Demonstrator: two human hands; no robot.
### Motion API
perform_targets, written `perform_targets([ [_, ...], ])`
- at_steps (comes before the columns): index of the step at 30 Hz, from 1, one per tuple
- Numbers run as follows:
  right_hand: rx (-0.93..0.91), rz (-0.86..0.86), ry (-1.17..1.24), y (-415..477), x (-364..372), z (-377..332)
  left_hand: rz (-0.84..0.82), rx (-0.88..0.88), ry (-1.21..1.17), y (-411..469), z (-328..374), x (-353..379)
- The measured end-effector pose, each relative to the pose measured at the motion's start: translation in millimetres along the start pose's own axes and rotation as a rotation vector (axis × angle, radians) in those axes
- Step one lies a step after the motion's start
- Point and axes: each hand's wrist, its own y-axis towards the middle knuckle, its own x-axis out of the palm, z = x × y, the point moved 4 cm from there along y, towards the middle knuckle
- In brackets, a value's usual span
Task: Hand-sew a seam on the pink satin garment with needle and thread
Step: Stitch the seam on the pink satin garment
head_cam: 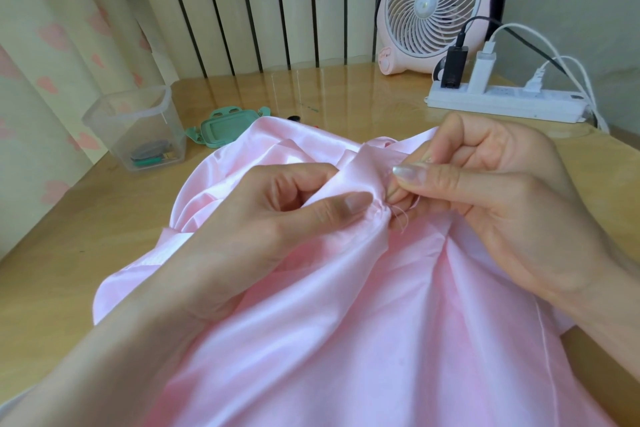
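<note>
The satin (346,322) lies bunched on the table (69,236), soft and slippery, so grip close to the stitch. Your left hand (277,218) pinches the fold; your right hand (502,201) pinches the satin just beside it, by the loose thread (401,218); the needle is hidden

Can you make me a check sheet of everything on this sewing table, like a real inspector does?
Surface: glossy wooden table, partly under cloth.
Job's things: pink garment bunched on the table; loose thread ends at the seam; needle not seen.
Clutter: clear tub far left, small bits inside; green lid beside it.
Hands: left hand pinches a garment fold; right hand pinches the garment at the seam.
Cables: power strip far right; black and white cables run from it.
Surroundings: pink fan behind the strip; heart curtain left; slatted panel behind.
</note>
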Motion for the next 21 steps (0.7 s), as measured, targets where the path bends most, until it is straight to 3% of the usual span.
perform_targets([
  [16, -0.073, 0.035, -0.047, -0.5, -4.3, -1.9, 0.002, 0.042, 0.025, 0.2, 1.5, 2.1],
  [21, -0.243, 0.048, -0.248, -5.1, 0.2, -5.7, 0.068, 0.099, 0.140, 1.7, 1.1, 1.7],
])
